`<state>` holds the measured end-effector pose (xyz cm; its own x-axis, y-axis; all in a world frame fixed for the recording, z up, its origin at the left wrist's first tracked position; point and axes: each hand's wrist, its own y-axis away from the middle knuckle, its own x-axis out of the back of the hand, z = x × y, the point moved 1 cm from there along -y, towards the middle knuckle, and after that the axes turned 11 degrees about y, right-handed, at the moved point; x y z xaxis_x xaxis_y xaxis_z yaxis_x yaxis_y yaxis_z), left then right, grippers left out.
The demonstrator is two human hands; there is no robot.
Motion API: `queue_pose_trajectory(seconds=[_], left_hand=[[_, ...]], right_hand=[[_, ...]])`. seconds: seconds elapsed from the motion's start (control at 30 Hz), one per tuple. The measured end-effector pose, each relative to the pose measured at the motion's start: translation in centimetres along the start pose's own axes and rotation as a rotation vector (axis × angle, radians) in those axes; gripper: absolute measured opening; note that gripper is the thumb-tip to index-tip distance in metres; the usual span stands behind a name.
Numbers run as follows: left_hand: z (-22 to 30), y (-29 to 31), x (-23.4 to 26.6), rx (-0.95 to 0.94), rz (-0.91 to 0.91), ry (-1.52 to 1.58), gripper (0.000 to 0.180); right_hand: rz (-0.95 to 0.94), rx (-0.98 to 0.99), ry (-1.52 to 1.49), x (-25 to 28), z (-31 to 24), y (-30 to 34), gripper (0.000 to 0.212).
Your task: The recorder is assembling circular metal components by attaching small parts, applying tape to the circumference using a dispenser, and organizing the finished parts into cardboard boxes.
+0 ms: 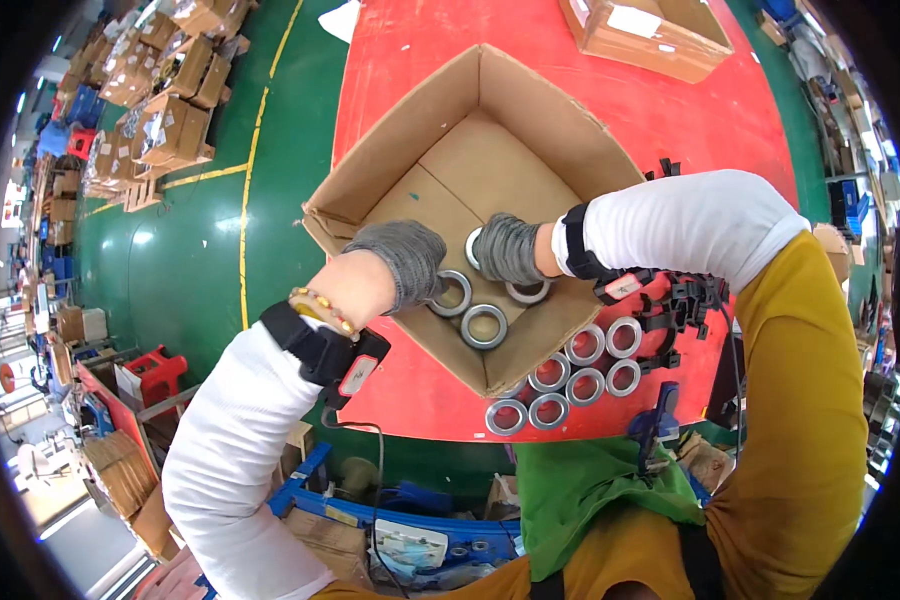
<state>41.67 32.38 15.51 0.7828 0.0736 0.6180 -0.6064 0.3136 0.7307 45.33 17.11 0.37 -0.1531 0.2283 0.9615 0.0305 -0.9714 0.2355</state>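
Note:
A large open cardboard box (475, 165) stands on the red table in front of me. Both my hands wear grey knitted gloves and reach inside it. My left hand (400, 262) is closed, its fingertips on the edge of a metal ring (453, 294) lying on the box floor. Close by on the right, my right hand (508, 248) is closed on another metal ring (472, 249), whose edge shows left of the fingers. Below that hand lies a partly covered ring (528, 291). A further ring (484, 327) rests flat near the box's front corner.
Several metal rings (582, 345) lie on the red table (420, 400) beside the box's near right wall. Black plastic clips (680, 310) sit further right, and a blue clamp (658, 420) grips the front edge. Another cardboard box (650, 40) is at the far right.

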Motion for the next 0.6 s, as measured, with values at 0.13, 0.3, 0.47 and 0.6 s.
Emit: queue_pose_trajectory(seconds=[0.13,0.3,0.47,0.6], left_hand=[[1.6,-1.9,-1.6,0.056,-0.256,-0.186,0.032],[-4.8,-6.8,-8.3,-0.111,-0.202,-0.205,0.045],[-1.5,-8.3,-4.8,0.086,-0.195,-0.037,0.038],[0.2,-5.5,-5.4,0.023,-0.043,-0.116,0.041]], right_hand=[[-0.053,-0.031,0.001,2.9,4.0,3.2,0.013],[-0.16,-0.268,-0.128,12.7,8.1,8.6,0.025],[0.187,-0.523,-0.286,14.8,8.3,17.4,0.035],[0.319,-0.61,-0.433,14.7,6.4,22.8,0.04]])
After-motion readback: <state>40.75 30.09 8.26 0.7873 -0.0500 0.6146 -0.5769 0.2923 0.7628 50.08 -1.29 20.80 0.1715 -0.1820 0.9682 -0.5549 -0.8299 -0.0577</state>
